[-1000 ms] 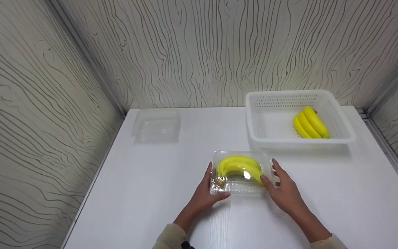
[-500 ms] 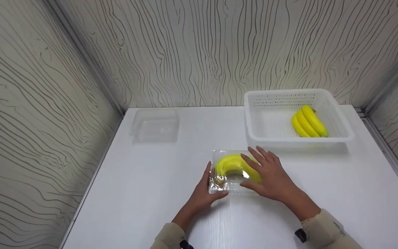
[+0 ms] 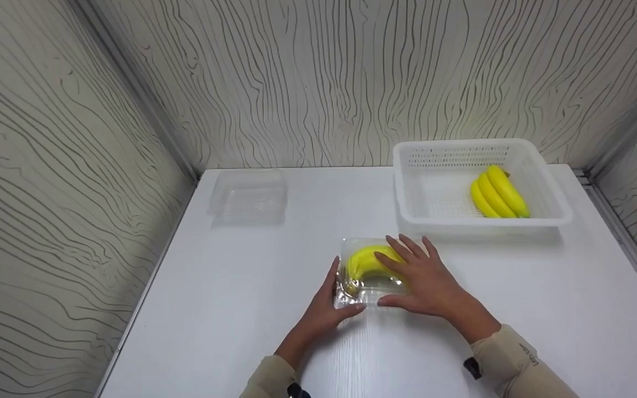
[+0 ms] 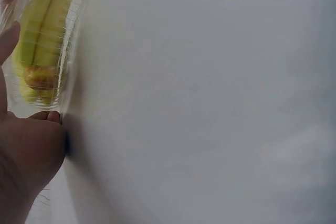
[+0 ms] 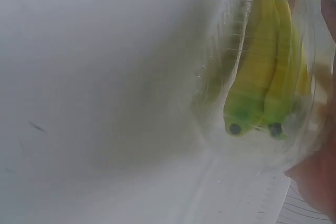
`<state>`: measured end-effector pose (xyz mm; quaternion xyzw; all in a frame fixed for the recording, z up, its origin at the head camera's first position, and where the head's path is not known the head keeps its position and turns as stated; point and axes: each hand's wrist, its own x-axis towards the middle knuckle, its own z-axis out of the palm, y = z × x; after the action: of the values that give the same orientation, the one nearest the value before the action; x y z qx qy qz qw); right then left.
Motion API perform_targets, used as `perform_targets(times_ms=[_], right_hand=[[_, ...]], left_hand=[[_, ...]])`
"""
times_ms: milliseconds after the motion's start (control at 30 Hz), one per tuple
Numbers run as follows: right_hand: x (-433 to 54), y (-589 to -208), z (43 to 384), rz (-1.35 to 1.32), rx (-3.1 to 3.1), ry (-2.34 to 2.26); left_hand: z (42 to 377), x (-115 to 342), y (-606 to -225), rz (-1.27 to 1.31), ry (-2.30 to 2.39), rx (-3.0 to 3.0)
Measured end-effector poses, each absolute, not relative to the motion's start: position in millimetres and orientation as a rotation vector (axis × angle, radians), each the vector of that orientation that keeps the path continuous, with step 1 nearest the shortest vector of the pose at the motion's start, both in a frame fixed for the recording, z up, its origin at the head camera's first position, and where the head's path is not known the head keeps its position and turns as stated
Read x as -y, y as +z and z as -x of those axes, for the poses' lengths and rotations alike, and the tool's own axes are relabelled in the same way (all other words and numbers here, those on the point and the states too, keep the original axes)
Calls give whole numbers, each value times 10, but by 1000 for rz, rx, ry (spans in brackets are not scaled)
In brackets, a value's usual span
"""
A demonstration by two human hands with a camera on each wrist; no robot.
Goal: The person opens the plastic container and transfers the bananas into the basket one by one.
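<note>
A clear plastic clamshell box with a bunch of yellow bananas inside lies on the white table, its lid down over the fruit. My left hand holds the box at its left end, thumb along the front edge and fingers against the side. Across the right part of the lid spreads my right hand, its fingers straight and apart, covering part of the bananas. The left wrist view shows the banana stem end through the ribbed plastic. Green-tinted banana tips appear in the right wrist view.
At the back right stands a white perforated basket containing another bunch of bananas. Clear plastic containers rest at the back left of the white table. Wood-patterned panels enclose the back and sides.
My right hand has moved from the box's right end onto its lid, then slid slightly left, fingers spread. My left hand has stayed at the left end.
</note>
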<state>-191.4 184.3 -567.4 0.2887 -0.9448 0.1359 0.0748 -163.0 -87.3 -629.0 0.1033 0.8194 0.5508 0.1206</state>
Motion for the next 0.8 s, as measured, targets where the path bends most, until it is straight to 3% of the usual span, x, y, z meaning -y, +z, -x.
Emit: perform_targets(times_ms=[800], right_hand=[[-1738,-5728,1855,-788,2896,292]], left_hand=[[1644,874,-6278,-245,1653,-2314]])
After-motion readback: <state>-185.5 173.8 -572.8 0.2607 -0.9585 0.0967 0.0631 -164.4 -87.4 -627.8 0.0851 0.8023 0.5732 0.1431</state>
